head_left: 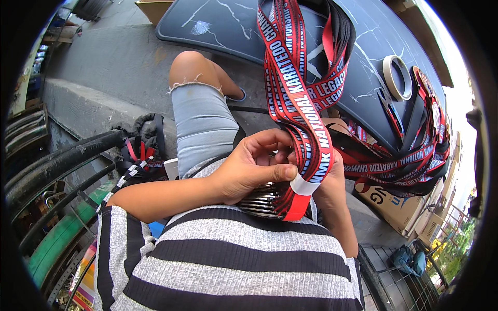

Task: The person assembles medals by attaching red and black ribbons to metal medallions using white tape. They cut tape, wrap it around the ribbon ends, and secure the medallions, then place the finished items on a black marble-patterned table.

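A thick bundle of red and black medal ribbons [297, 98] with pale lettering runs from the table down to my lap. A white band [305, 185] wraps round the bundle near its lower end, just above a red part. Below it, a stack of metal medals [259, 201] rests against my striped shirt. My left hand [262, 165] is closed on the bundle, its thumb pressed beside the white band. Behind the ribbons, my right hand [334, 179] grips the same bundle from the other side; its fingers are mostly hidden.
The dark marbled table [218, 23] carries a tape roll [397, 78] and a heap of similar ribbons [410, 160] hanging over its edge. Cardboard boxes [386, 207] stand below at right. A black metal rail [67, 155] runs at left, with a dark bag [145, 137] beside it.
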Demonstrator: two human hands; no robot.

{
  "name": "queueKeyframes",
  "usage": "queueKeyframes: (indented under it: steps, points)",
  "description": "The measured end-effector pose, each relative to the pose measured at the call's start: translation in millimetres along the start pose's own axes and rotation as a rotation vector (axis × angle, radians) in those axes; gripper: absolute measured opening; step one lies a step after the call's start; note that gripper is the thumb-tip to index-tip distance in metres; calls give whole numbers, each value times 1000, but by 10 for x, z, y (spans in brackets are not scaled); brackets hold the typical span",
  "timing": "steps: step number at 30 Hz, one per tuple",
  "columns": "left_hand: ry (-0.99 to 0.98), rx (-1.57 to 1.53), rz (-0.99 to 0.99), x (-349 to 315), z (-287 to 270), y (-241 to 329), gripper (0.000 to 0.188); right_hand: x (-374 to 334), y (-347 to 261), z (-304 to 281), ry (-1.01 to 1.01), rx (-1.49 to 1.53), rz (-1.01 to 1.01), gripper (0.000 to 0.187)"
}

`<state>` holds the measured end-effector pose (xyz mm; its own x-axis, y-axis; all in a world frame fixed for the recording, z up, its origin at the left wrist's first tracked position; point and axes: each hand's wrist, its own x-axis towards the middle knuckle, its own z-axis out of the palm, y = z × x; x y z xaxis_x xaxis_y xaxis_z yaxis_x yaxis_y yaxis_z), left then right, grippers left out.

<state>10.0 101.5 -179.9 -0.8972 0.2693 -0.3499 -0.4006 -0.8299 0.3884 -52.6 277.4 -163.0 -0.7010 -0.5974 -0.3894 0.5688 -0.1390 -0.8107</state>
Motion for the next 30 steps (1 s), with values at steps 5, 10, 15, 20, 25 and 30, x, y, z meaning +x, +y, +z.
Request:
queueKeyframes:
  steps: [5, 10, 15, 20, 25, 30]
  points:
    - [7, -2, -32, 1, -19, -10, 39, 17, -11, 59, 118, -15, 46, 47]
    - [-10, -23, -46, -4, 2, -7, 42, 57, -96, 168, 224, -92, -34, 60]
    - [-45, 9, -5, 9, 35, 3, 41, 77, -90, 157, 221, -77, -155, 65]
    - [20, 48, -117, 7, 35, 47, 52, 100, -267, 128, 214, -642, -300, 61]
    - [2, 14, -62, 55, 64, 17, 48, -8, -939, 226, 224, -1248, -278, 52]
    - [-41, 36, -50, 29, 83, 36, 48, 59, -1294, 524, -235, -1857, -356, 43]
